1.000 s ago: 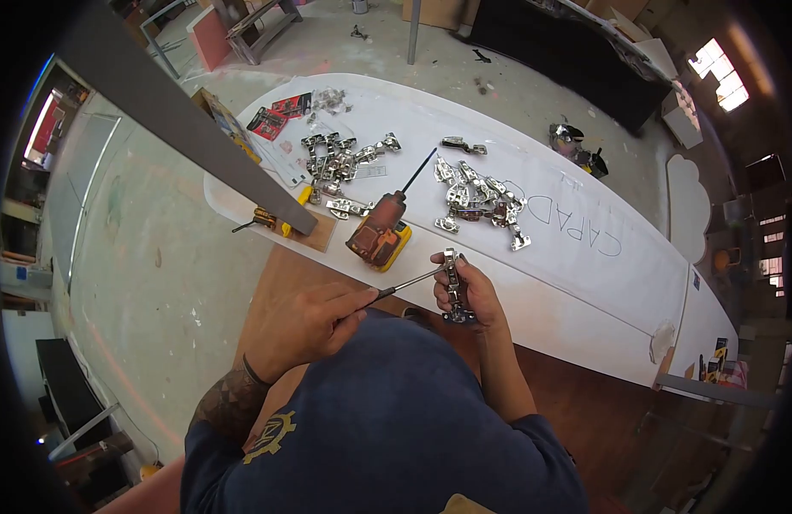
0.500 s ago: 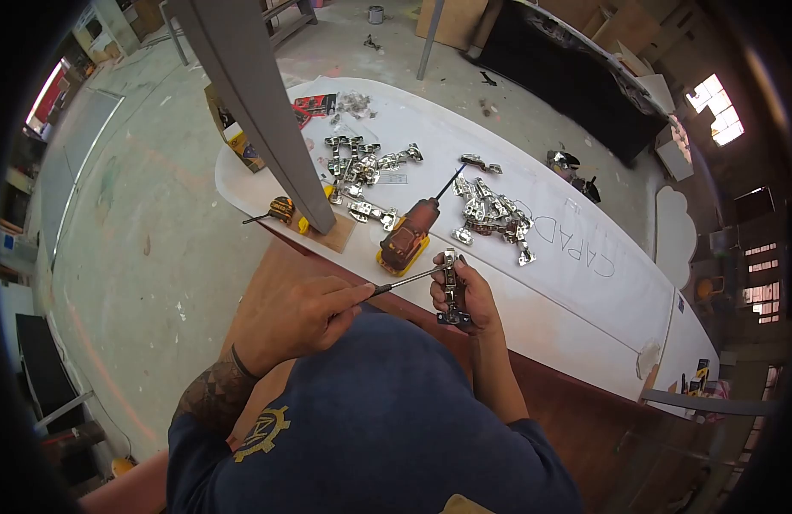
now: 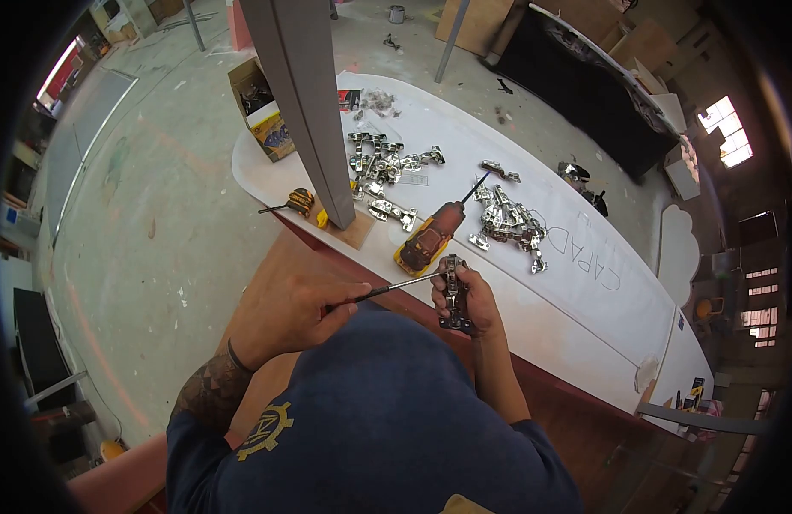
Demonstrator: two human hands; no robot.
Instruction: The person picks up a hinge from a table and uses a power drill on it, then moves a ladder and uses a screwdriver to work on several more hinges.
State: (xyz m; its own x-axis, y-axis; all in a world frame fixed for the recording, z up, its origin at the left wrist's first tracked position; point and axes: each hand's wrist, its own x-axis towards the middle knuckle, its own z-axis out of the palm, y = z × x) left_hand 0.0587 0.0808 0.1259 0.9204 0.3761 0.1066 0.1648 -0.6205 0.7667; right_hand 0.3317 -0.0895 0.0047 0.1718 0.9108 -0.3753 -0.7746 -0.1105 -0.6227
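Change: the view was found swung slightly, with the box (image 3: 272,133) more fully shown beside the post (image 3: 310,111); the screwdriver (image 3: 383,290) was kept at the hinge (image 3: 453,295), so the same piece was judged under work.
Left grip (image 3: 289,310): closed around the screwdriver's handle.
Right grip (image 3: 480,301): wrapped about the hinge, which was held upright before the near edge of the table (image 3: 584,343).
Held count: one screwdriver, one hinge.
Table count: one drill (image 3: 430,238); one loose hinge (image 3: 500,171) near its bit; left pile (image 3: 383,167) and right pile (image 3: 509,218), pieces overlapped, uncountable.
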